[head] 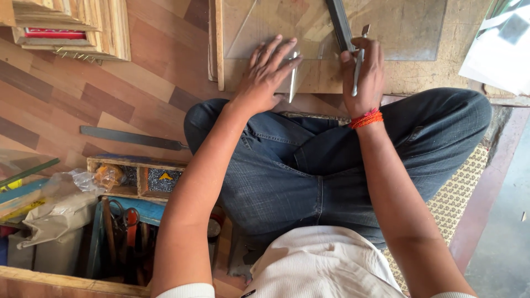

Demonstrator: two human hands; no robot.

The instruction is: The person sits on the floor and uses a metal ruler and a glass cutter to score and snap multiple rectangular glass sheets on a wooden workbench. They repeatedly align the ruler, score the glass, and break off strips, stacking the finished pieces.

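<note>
The left hand lies flat with its fingers spread wide, pressing on a clear glass sheet and gripping nothing; a thin metal strip pokes out from beneath the fingertips, and its far end is hidden. The right hand is curled closed round a slim silver cutting tool, held against a dark straightedge that runs off the top edge. The glass rests on a wooden board on the floor, its outline hard to trace. To the left, an open wooden toolbox holds scissors and tools too shadowed to make out, with a crumpled plastic bag beside it. A long flat metal file lies on the floor nearby. Stacked wooden frames are cut off at the upper left.
</note>
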